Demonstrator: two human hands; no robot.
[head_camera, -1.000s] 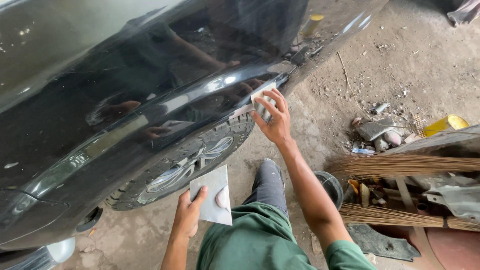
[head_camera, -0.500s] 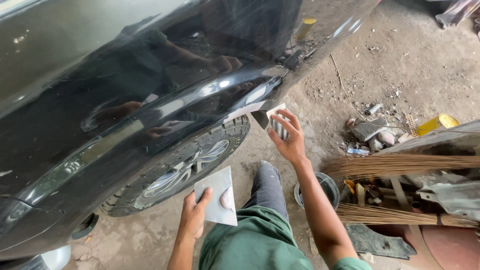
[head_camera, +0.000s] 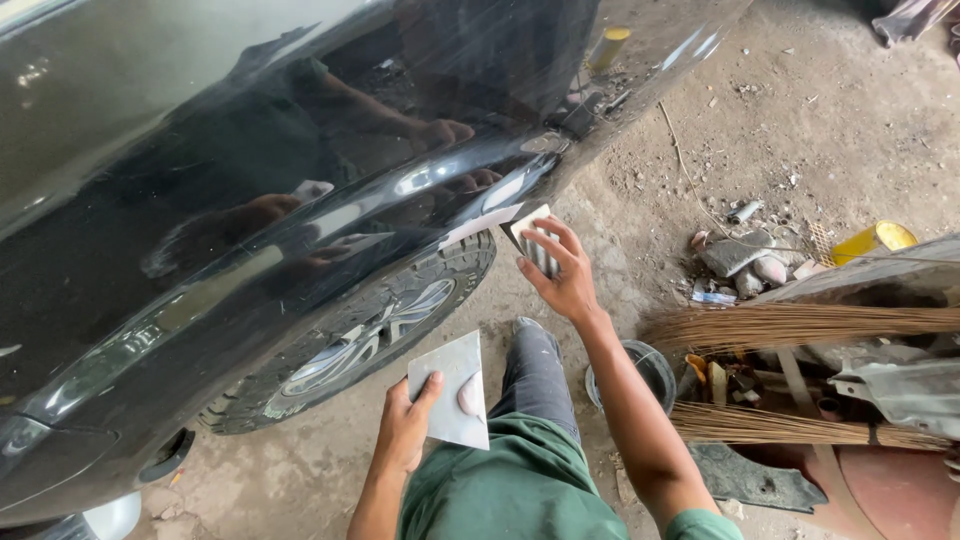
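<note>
Overhead, a glossy black car body (head_camera: 230, 200) fills the upper left of the view, its lower edge running diagonally down toward the left. Under that edge sits the wheel (head_camera: 360, 335), tyre on the dusty concrete floor (head_camera: 800, 120). Open floor lies to the upper right, while the right edge is crowded by brooms (head_camera: 800, 325) and scrap metal (head_camera: 895, 385), with a small round tin (head_camera: 645, 370) just beside the right forearm. The left hand (head_camera: 405, 430) grips a flat grey mixing board (head_camera: 452, 390) by its lower left edge, thumb curled over the face; a pale dab of filler (head_camera: 468, 393) sits on it. The right hand (head_camera: 560, 270) pinches a small spreader (head_camera: 530, 240), fingers closed around it, its top corner meeting the arch lip above the tyre.
</note>
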